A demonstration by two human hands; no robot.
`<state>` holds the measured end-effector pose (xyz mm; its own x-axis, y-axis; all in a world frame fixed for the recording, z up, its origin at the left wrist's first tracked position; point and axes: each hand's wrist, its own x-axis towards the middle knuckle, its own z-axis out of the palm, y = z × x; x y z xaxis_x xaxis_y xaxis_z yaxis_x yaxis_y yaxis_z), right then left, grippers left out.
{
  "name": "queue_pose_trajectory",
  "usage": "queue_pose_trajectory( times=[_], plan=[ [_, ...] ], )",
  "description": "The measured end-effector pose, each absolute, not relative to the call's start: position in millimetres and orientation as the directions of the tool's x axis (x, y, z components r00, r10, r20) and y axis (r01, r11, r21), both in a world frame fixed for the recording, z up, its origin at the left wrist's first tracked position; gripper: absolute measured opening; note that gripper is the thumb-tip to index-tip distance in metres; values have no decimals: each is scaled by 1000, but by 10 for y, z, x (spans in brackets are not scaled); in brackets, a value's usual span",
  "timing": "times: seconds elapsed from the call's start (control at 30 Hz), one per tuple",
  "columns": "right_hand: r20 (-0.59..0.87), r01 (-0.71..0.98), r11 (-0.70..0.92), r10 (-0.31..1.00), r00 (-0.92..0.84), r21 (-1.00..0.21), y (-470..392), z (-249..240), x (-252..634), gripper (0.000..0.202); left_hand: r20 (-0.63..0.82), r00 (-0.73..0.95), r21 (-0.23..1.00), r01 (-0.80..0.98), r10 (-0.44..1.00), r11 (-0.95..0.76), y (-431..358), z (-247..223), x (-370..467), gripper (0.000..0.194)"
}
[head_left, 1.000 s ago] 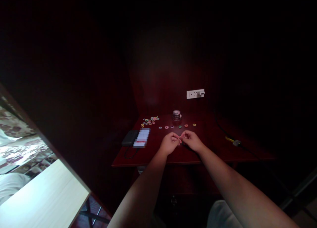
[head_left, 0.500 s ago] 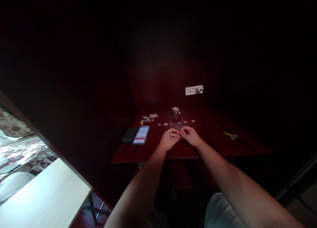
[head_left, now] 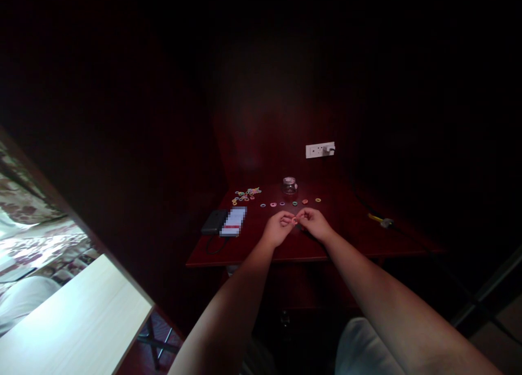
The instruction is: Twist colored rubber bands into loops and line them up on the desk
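Observation:
My left hand and my right hand meet over the dark red desk. Their fingertips pinch a small pinkish hair tie between them. Just beyond my hands, small hair ties lie in a loose row: a blue one, a pink one, a purple one, a green one, a reddish one and a yellow one. A pile of mixed hair ties lies to the back left. Behind the row stands a clear jar.
Left on the desk are a phone with a lit, blurred screen and a black box-shaped device with a cable. A yellow-and-grey item lies at right. A wall socket holds a plug. A pale table is at lower left.
The view has shifted very slightly. My hands keep nearly the same place, with small finger movements around the hair tie. The row and the pile look the same.

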<state>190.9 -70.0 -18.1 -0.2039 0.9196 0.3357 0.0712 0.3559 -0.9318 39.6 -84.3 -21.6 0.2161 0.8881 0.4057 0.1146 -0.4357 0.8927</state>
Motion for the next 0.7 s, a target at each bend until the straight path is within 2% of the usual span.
queue_pose_trajectory(
  times=[0.3, 0.7],
  plan=[
    [349, -59, 345, 904, -248, -937, -677, -219, 1906, 24, 417, 158, 882, 168, 895, -441, -777, -265, 370, 22],
    [334, 111, 368, 912, -240, -923, -681, -226, 1926, 26, 422, 146, 866, 227, 895, -445, -718, -332, 345, 21]
  ],
)
